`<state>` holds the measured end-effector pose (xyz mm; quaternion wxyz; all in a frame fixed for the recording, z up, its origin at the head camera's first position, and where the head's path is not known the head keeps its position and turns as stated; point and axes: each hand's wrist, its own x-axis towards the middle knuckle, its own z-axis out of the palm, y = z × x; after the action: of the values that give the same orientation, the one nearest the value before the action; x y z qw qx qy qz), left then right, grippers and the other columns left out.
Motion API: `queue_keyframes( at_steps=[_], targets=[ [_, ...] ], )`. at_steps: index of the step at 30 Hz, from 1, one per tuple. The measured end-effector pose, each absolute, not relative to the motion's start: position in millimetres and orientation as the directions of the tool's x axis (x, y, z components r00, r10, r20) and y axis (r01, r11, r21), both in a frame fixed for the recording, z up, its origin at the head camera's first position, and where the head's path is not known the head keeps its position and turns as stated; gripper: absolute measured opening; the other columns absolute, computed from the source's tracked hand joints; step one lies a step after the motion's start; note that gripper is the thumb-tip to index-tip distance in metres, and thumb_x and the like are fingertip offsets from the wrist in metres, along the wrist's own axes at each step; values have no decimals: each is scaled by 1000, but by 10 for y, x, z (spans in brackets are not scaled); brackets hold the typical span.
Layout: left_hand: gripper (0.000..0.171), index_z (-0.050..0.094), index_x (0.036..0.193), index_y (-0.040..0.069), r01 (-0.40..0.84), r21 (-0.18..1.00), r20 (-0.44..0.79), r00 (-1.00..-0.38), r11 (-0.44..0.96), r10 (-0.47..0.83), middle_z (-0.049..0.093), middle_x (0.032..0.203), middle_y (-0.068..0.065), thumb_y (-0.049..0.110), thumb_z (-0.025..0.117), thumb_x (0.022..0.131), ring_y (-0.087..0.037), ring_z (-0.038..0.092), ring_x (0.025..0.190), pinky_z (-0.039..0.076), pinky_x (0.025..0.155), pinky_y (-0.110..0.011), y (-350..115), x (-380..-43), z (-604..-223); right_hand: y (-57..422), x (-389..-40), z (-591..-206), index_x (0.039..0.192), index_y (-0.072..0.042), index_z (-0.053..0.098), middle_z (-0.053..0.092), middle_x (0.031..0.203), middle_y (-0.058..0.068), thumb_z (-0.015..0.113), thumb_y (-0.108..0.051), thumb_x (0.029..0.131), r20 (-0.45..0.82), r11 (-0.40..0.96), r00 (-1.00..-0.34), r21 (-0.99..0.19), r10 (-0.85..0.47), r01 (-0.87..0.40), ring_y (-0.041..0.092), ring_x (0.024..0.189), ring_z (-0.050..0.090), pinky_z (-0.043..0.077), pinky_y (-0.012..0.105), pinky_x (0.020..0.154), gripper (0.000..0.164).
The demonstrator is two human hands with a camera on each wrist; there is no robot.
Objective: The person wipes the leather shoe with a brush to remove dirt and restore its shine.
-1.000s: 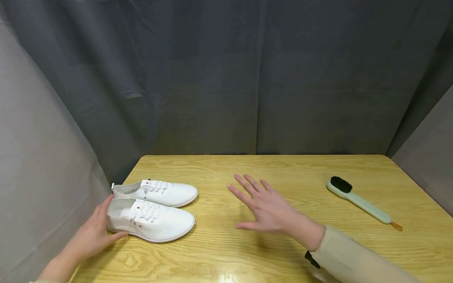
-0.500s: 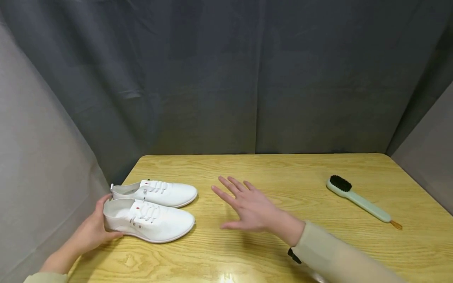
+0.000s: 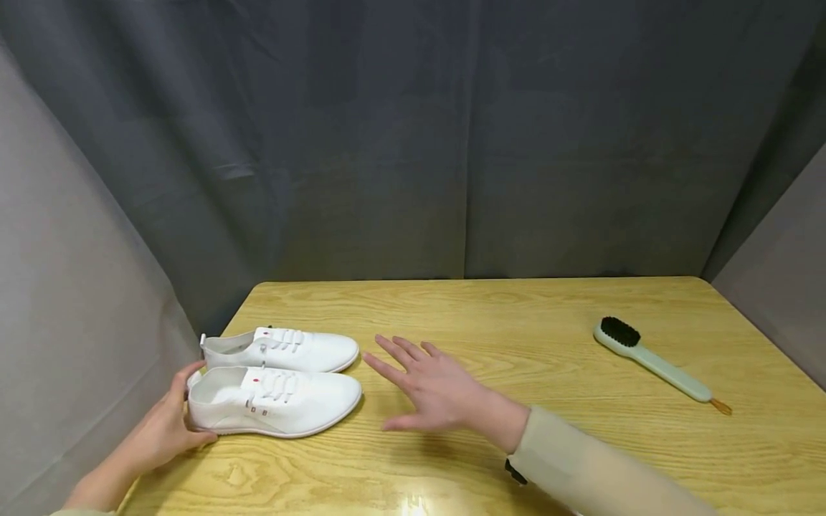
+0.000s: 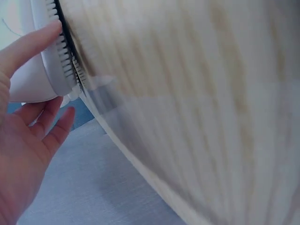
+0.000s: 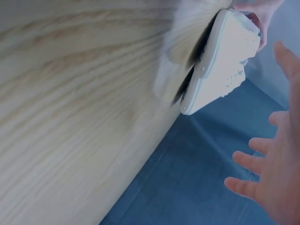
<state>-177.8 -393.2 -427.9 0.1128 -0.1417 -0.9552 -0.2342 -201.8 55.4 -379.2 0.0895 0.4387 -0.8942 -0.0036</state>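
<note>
Two white lace-up sneakers lie side by side at the table's left, toes pointing right. My left hand (image 3: 158, 428) grips the heel of the near sneaker (image 3: 310, 407). In the left wrist view its thumb (image 4: 35, 44) presses on the ridged sole edge (image 4: 63, 56), and the other fingers reach behind the heel, partly hidden. Just behind lies the far sneaker (image 3: 325, 347), partly covered by the near one. My right hand (image 3: 435, 393) hovers over the table to the right of the toes, fingers spread and holding nothing; the right wrist view shows it apart from both sneakers.
A pale green long-handled brush (image 3: 667, 371) lies on the right of the wooden table (image 3: 516, 308), black bristles up, an orange loop at its handle end. A dark curtain (image 3: 361, 143) hangs behind the table, with light grey cloth (image 3: 71, 287) along the left side.
My right hand has moved left toward the toes, fingers still spread. My left hand has closed round the near sneaker's heel, and that sneaker has shifted slightly, its toe now a little farther right.
</note>
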Motion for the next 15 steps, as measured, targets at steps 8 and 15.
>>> queue_keyframes(
  at_steps=[8, 15],
  targets=[
    [125, 19, 148, 10, 332, 423, 280, -933, 843, 227, 57, 109, -31, 23, 97, 52, -37, 57, 92, 44, 74, -46, -3875, -1812, -4284, 453, -1996, -3820, 157, -25, 9, 8, 161, 8, 47, -74, 86, 163, 603, -586, 81, -793, -794, 29, 142, 25, 35, 53, 104, 94],
    [112, 29, 138, 8, 338, 397, 309, -925, 853, 223, 60, 99, -20, 26, 98, 51, -27, 57, 83, 45, 68, -38, -3894, -1760, -4300, 437, -1992, -3814, 157, -25, 8, 9, 161, 8, 47, -74, 86, 159, 611, -593, 102, -789, -785, 29, 141, 27, 36, 52, 103, 94]
  ],
)
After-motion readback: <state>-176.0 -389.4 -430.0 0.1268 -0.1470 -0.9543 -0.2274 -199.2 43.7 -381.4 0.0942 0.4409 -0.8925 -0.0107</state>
